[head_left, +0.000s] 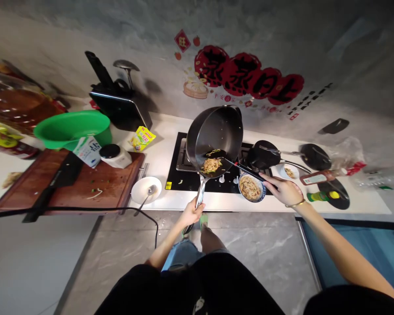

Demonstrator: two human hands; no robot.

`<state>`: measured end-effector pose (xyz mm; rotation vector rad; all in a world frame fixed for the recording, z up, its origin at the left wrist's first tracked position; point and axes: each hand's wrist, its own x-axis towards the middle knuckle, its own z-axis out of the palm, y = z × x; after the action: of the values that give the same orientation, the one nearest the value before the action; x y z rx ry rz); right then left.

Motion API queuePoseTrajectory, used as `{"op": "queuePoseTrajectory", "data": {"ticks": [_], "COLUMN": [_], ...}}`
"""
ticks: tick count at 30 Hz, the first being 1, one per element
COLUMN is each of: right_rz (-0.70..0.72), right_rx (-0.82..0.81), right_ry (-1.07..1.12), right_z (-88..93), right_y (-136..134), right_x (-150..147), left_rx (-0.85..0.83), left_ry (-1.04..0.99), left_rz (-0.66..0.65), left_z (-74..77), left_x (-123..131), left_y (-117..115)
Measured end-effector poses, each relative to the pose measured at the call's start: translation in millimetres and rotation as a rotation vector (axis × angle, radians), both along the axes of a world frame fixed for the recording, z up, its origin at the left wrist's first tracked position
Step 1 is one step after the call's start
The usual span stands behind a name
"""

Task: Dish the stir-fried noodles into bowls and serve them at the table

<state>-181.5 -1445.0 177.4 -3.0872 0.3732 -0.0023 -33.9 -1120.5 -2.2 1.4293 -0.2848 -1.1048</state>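
Observation:
My left hand [191, 213] is closed round the metal handle of a dark frying pan [216, 131], which is tilted up over the black stove [187, 173]. A small heap of fried noodles [211, 165] lies at the pan's lower edge. My right hand [281, 189] grips a black spatula [231, 162] whose blade reaches into the pan by the noodles. Below the pan, at the counter's front, stands a patterned bowl [250, 188] filled with noodles.
A white plate with a spoon [146, 190] sits left of the stove. Further left lie a wooden cutting board [85, 186] with a black knife [57, 179], a green basin [72, 127] and a white jar [115, 155]. Pan lids [264, 154], a sauce bottle [318, 177] and a small dish [289, 171] stand right.

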Motion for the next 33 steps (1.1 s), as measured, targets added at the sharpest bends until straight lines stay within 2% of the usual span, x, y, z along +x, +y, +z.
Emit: {"op": "queuePoseTrajectory", "data": {"ticks": [4, 7, 11, 14, 16, 20, 22, 25, 29, 33], "right_rz": [0.061, 0.114, 0.166, 0.204, 0.251, 0.370, 0.408, 0.431, 0.434, 0.411], "right_rx": [-0.131, -0.114, -0.022, 0.053, 0.086, 0.078, 0.049, -0.030, -0.192, -0.277], "right_ry": [-0.006, -0.019, -0.073, -0.146, -0.193, -0.200, -0.187, -0.135, -0.037, 0.007], "right_z": [-18.3, -24.9, -18.5, -19.9, -31.6, -71.0, -87.0, -97.2, -94.8, -91.0], "right_y": [-3.7, -13.7, -49.2, -83.2, -104.6, -146.6, -168.3, -196.1, -215.4, -224.1], "right_x": [-28.9, -58.1, -97.9, -125.4, -141.9, -169.1, -178.3, -184.9, -184.7, -186.4], "left_rx": [0.035, 0.060, 0.105, 0.139, 0.152, 0.166, 0.179, 0.205, 0.252, 0.298], "left_ry": [-0.222, -0.402, -0.588, -0.688, -0.720, -0.783, -0.810, -0.852, -0.909, -0.934], "left_rz": [-0.006, -0.010, -0.018, 0.013, 0.037, 0.107, 0.147, 0.211, 0.284, 0.314], "left_z": [-3.0, -1.6, -4.0, -13.9, -23.7, -44.6, -53.5, -63.5, -71.9, -76.5], "left_x": [-10.3, -26.2, -64.9, -102.4, -128.1, -176.2, -197.6, -223.9, -243.9, -247.9], "left_y": [-6.8, -16.6, -39.2, -63.6, -81.6, -114.6, -128.0, -143.3, -154.5, -159.6]}}
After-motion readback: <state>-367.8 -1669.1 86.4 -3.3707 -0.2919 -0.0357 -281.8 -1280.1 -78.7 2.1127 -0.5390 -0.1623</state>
